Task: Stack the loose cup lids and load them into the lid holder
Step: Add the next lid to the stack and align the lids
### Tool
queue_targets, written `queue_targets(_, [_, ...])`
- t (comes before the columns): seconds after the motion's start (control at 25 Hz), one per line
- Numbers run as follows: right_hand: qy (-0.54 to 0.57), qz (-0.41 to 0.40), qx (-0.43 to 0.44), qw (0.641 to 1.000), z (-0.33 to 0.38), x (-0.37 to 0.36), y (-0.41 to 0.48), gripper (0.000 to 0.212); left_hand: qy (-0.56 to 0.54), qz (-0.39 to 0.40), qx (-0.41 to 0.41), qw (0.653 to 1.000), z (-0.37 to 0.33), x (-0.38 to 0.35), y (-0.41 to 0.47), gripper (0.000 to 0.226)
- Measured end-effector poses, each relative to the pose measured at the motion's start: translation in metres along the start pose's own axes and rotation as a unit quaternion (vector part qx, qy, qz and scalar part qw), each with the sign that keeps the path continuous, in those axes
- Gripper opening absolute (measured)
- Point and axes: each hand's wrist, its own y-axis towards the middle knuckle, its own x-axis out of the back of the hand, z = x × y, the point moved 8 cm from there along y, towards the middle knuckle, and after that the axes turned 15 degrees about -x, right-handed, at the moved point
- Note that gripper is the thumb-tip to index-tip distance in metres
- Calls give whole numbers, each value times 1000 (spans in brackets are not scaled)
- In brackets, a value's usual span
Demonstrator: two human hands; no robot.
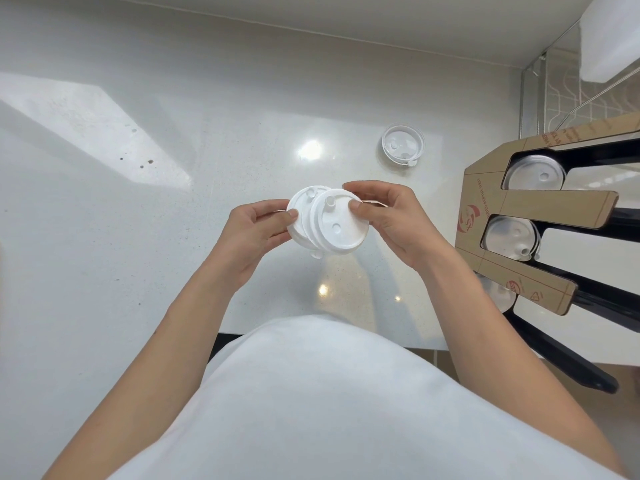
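Observation:
A small stack of white cup lids [329,225] is held above the white counter between both hands. My left hand [254,232] grips its left rim and my right hand [391,216] pinches the right rim of the topmost lid, which sits offset to the right. Another loose pile of clear lids [402,144] lies on the counter farther back and to the right. The cardboard lid holder [485,202] stands at the right, with lids [535,173] visible in its upper slot, more lids [509,237] in the middle slot, and a lid [498,294] partly hidden below.
The white counter [173,202] runs to a wall at the back. Its front edge [398,344] lies close to my body. Black rails [588,296] of the holder reach out to the right. A wire rack [554,98] stands at the far right corner.

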Motion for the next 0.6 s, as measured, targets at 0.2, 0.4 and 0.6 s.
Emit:
queue_targets(0.2, [27,7,33,999,8,-4,-1,29,-81,27,47,995,2,-10,0,34])
queue_targets(0.4, [34,-6,24,999,-1,-12,-2,17,-122,52,76,988,4,-21,0,32])
queue_targets(0.6, [33,32,-5,999,-4,-23,-9,21,-171,45,98,979,3,-23,2,41])
